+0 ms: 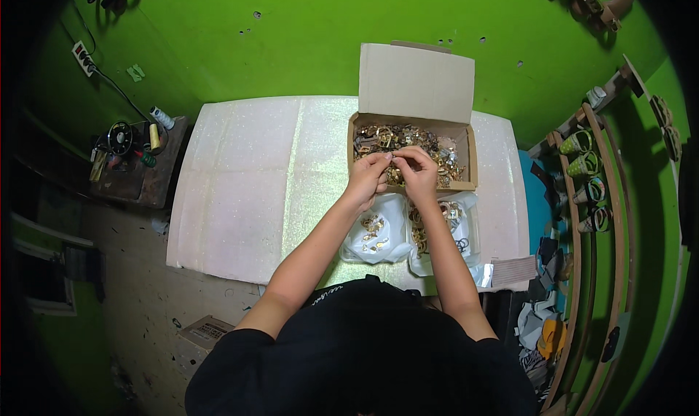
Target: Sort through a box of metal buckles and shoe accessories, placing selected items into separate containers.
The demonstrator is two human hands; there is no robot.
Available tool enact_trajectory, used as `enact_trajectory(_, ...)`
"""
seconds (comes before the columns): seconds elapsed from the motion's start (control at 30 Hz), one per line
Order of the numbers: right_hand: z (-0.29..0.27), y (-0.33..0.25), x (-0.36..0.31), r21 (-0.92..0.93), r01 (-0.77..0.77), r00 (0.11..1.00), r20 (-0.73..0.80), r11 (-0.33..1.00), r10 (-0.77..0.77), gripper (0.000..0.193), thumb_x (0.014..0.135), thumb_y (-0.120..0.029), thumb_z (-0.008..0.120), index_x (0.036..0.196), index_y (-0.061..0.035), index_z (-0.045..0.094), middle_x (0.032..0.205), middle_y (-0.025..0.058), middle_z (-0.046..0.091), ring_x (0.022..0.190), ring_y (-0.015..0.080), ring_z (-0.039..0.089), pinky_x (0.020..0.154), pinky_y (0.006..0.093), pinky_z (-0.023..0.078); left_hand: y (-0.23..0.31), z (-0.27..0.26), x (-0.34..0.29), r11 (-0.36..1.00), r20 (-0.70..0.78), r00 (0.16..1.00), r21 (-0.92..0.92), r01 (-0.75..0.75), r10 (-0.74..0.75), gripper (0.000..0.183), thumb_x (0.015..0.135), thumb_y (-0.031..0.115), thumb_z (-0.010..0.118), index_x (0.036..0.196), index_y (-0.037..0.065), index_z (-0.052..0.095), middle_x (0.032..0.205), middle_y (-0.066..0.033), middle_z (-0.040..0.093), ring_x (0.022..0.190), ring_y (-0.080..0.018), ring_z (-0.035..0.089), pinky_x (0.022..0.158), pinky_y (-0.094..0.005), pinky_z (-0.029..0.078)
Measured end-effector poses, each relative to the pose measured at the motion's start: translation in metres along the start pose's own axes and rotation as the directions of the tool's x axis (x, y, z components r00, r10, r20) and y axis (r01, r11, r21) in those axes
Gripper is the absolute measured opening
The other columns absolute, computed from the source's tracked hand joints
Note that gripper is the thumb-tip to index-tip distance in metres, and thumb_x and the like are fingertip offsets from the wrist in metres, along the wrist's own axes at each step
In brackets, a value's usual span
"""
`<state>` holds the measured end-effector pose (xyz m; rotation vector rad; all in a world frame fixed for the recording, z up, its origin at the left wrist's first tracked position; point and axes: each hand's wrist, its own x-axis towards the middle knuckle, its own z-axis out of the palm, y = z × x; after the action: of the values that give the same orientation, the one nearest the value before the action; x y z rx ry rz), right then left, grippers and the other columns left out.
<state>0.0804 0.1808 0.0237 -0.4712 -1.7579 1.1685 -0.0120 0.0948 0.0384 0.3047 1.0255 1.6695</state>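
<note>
My left hand (370, 179) and my right hand (418, 173) meet over the near edge of an open cardboard box (472, 161). Thumbs and fingertips of both are pinched together around something too small to make out. Inside the box lies a heap of small metal buckles and fittings (397, 135), gold, silver and dark. Just below my hands stand two clear plastic tubs lined with white plastic. The left tub (357, 254) holds several gold pieces (374, 230). In the right tub (473, 252), partly behind my right forearm, are gold pieces and dark rings (461, 245).
The box's lid (416, 81) stands raised against the green wall. A shimmery pale cloth covers the table (240, 190). A ridged brown cardboard piece (513, 272) lies at its front right corner. Left is a sewing machine table (154, 186) with thread spools; right, a wooden rack (575, 270) with sandals.
</note>
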Motion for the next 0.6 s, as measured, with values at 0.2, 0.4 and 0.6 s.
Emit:
enact_trajectory(0.2,0.006,0.018,0.003,0.141,-0.060,0.998,-0.023,0.988,0.064,0.009,0.073,0.000,0.064,0.082,0.0012,0.063,0.080,0.0039,0.058,0.071,0.0086,0.054,0.061,0.0194,0.043,-0.005,-0.005,0.016,0.996,-0.016,1.000,-0.091,0.022,-0.024,0.011,0.087,0.016,0.053,0.088,0.005,0.053,0.055,0.0076,0.034,0.039,-0.0001,0.027,0.033,-0.0172,0.020)
enact_trajectory(0.4,0.005,0.022,0.004,0.068,-0.108,0.994,-0.013,0.992,0.109,0.009,0.073,-0.001,0.063,0.082,0.0006,0.063,0.079,0.0030,0.058,0.065,0.0066,0.050,0.055,0.0182,0.040,-0.010,-0.010,0.020,1.000,-0.053,0.999,-0.017,0.010,-0.011,0.013,0.088,0.019,0.053,0.085,0.007,0.054,0.054,0.0078,0.033,0.041,-0.0010,0.026,0.034,-0.0174,0.020)
enact_trajectory(0.6,0.001,0.015,0.005,-0.054,-0.019,1.000,0.021,0.998,0.020,0.009,0.071,0.000,0.064,0.080,0.0001,0.064,0.079,0.0058,0.058,0.068,0.0111,0.055,0.059,0.0213,0.043,-0.006,-0.010,0.022,0.999,-0.061,0.997,0.018,0.050,-0.049,0.014,0.087,0.020,0.055,0.083,0.007,0.055,0.054,0.0078,0.034,0.041,-0.0008,0.027,0.034,-0.0169,0.020)
